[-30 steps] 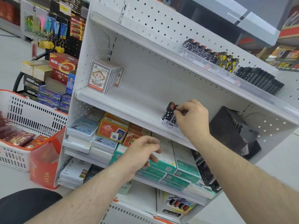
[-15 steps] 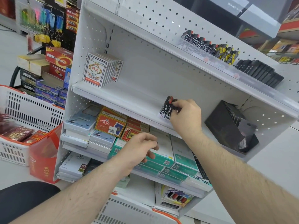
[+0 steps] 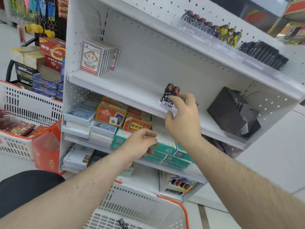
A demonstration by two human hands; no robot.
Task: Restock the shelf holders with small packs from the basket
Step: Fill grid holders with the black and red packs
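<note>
Head view, wide and tilted: a person is standing small packs (image 3: 170, 95), dark with star print and red caps, upright at the front edge of the middle shelf (image 3: 115, 87) of a white pegboard unit. The right hand (image 3: 183, 116) is pinching the group from the near side, its grip narrow, thumb and fingers curled on the wrappers, apparently to keep the packs square and facing the aisle while they settle. The left hand (image 3: 140, 144) is hovering lower, in front of the teal boxes (image 3: 166, 148) on the shelf below, fingers loosely curled and holding nothing, likely waiting to fetch more stock. A white basket with an orange rim (image 3: 184, 210) is sitting at the person's feet, directly under the arms, which keeps refills within easy reach; one dark pack (image 3: 123, 223) is lying in it. A black holder (image 3: 234, 113) is leaning at the right end of the same shelf, well apart from the packs. Similar packs (image 3: 212, 28) are lining the top shelf.
</note>
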